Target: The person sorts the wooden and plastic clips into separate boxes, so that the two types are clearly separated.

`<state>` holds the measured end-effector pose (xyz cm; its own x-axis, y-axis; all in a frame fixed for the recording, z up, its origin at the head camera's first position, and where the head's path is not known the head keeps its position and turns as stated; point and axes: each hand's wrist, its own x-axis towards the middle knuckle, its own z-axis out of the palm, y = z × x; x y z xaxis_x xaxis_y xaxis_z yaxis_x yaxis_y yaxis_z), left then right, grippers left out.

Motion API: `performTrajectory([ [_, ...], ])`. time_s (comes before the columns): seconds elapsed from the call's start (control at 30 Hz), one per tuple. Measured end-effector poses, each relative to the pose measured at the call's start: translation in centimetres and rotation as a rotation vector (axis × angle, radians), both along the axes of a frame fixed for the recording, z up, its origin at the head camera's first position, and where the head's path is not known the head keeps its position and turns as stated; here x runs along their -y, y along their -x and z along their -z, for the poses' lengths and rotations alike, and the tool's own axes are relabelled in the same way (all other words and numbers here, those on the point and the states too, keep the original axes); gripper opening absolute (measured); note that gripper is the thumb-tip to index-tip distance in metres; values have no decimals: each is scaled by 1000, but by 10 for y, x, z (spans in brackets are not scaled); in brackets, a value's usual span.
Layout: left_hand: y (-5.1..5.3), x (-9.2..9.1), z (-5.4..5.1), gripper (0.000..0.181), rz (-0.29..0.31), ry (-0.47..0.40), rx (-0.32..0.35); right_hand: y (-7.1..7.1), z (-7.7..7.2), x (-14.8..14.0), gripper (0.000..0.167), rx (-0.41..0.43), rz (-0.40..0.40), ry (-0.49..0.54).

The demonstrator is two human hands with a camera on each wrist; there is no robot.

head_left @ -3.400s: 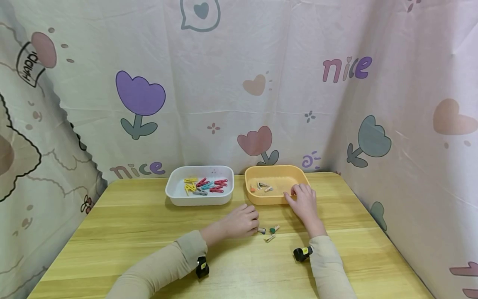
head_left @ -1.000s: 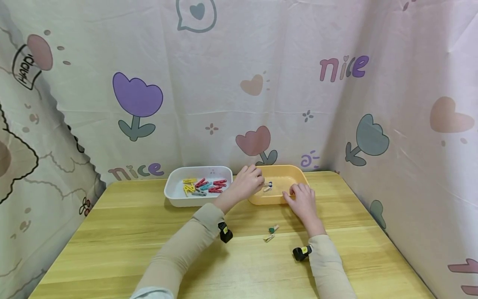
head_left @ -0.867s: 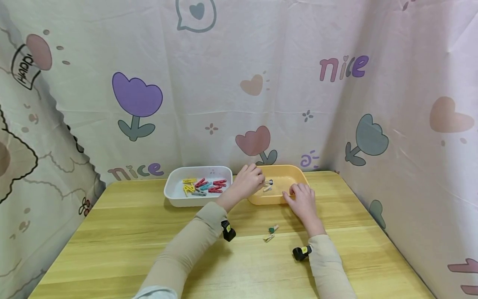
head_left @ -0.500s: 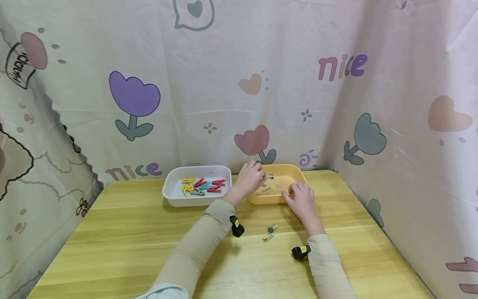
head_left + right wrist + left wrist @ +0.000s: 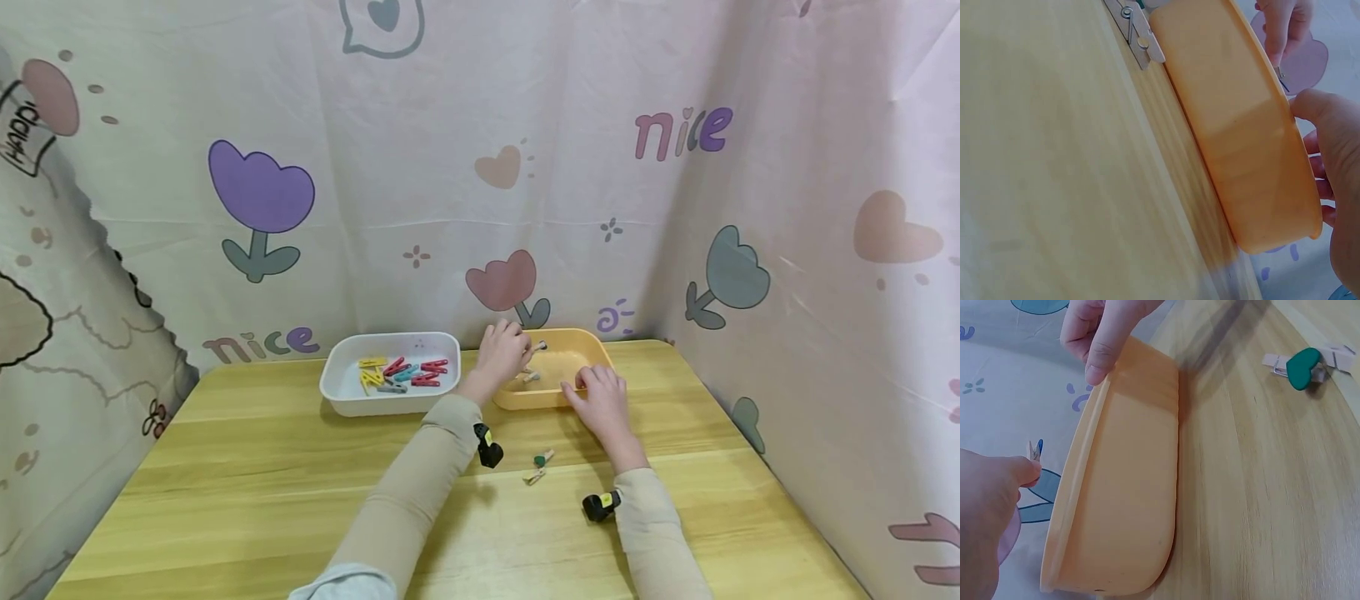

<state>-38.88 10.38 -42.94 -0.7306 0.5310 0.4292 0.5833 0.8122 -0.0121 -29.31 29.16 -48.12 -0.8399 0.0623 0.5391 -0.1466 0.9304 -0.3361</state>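
My left hand (image 5: 502,354) is over the left part of a yellow plastic tray (image 5: 553,400), pinching a small wooden clothespin (image 5: 1033,450) with a blue decoration between thumb and finger. Thumb outside and fingers inside, my right hand (image 5: 602,404) grips the tray's front right rim. Other mini clothespins (image 5: 531,377) lie on the tray floor, partly hidden by the left hand. On the table in front of the tray are two more: one carrying a green heart (image 5: 543,459), and another wooden clothespin (image 5: 534,477) just nearer.
Left of the yellow tray stands a white tray (image 5: 390,405) with several larger red, yellow, blue and grey clothespins (image 5: 405,375). Both trays sit near the back edge of the wooden table (image 5: 262,500). A printed curtain (image 5: 375,167) hangs behind and at the sides.
The left hand has gone from the table to over the yellow tray with the blue-decorated clothespin, leaving two on the table. Lately it shifted slightly farther back. The right hand stays on the rim.
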Motion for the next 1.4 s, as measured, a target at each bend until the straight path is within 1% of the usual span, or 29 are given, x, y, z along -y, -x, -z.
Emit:
performTrajectory([
  [0.23,3,-5,1,19,-46,-6,10,1,1,-1,28,-15,-3,-2],
  [0.47,1,-11,-3,27,-105,-31,61,1,1,0,28,-17,-6,3],
  [0.6,-1,-12,-3,34,-118,-41,62,1,0,1,28,-10,-4,3],
  [0.8,-2,-10,-1,32,-109,-32,40,-1,-2,2,27,-2,0,7],
  [1.03,-5,-6,-2,28,-80,-58,26,-2,-2,1,27,7,0,14],
  [1.23,-10,0,-2,25,-54,-68,-22,-1,-1,1,28,-12,1,6],
  [1.4,-15,5,-1,24,-15,-87,-55,0,1,0,28,-15,2,5],
])
